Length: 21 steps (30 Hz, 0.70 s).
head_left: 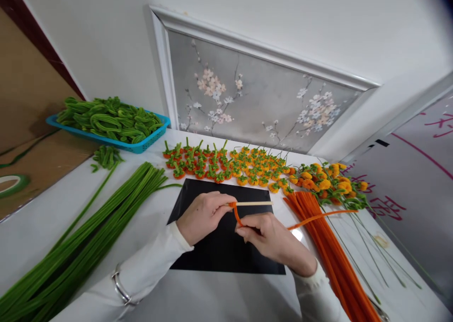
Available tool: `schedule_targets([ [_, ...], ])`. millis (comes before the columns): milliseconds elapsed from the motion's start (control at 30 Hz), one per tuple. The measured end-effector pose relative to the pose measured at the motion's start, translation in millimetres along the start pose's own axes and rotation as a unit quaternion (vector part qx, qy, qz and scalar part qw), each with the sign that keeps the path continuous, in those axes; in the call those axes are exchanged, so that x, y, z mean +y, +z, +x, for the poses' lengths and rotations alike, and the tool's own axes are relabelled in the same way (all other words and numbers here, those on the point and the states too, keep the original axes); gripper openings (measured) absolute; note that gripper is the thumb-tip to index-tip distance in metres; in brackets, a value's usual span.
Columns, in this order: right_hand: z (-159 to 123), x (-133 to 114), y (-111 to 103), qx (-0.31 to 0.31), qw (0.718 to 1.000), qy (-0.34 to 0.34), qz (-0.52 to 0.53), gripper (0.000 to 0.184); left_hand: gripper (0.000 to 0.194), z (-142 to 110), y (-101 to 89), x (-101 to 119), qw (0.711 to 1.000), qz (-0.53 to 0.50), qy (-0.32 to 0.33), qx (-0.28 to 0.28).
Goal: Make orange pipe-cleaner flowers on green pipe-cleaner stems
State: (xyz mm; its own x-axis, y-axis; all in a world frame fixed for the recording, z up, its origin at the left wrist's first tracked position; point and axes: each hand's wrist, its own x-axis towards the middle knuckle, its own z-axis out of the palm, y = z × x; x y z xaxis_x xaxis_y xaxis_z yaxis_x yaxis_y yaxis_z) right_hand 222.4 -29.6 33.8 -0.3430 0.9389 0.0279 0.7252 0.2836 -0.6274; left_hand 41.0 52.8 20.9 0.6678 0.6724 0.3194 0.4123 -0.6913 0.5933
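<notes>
Over a black mat (226,251), my left hand (205,213) pinches a thin wooden stick (255,203), which points to the right. An orange pipe cleaner (236,212) is wound around the stick at my left fingertips. My right hand (265,235) is closed on that same pipe cleaner just below the stick. Its long free end passes behind my right hand and stretches out to the right. A thick bundle of orange pipe cleaners (329,256) lies beside my right wrist. To the left of my left arm rests a bundle of green pipe cleaners (95,232).
Rows of small orange and yellow pieces with green tops (212,164) stand behind the mat. Yellow-orange flowers on stems (318,178) lie at the right. A blue basket (141,145) of green pieces sits back left. Green tape (17,185) lies far left.
</notes>
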Motion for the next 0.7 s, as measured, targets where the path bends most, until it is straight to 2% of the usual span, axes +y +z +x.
schedule_targets([
  [167,0.7,-5.2,6.1,0.054,0.99,-0.007,-0.131,0.025,0.024,-1.0,1.0,-4.6,0.997,0.076,-0.028,-0.02],
  [300,2.1,-3.6,7.1,0.109,0.978,0.003,-0.18,0.023,0.02,-0.6,0.1,-6.1,0.992,0.119,0.02,-0.048],
  [433,3.1,1.2,1.8,0.181,0.978,-0.013,-0.1,0.024,0.017,1.8,-2.4,-3.3,0.988,0.112,0.064,-0.083],
  [533,4.4,6.4,-4.4,0.212,0.977,-0.015,-0.028,0.018,0.017,2.7,-3.9,-0.8,0.987,0.083,0.089,-0.107],
  [700,6.3,20.4,-12.5,0.183,0.982,0.022,0.047,0.014,0.019,0.9,-2.3,0.1,0.988,0.007,0.113,-0.104],
])
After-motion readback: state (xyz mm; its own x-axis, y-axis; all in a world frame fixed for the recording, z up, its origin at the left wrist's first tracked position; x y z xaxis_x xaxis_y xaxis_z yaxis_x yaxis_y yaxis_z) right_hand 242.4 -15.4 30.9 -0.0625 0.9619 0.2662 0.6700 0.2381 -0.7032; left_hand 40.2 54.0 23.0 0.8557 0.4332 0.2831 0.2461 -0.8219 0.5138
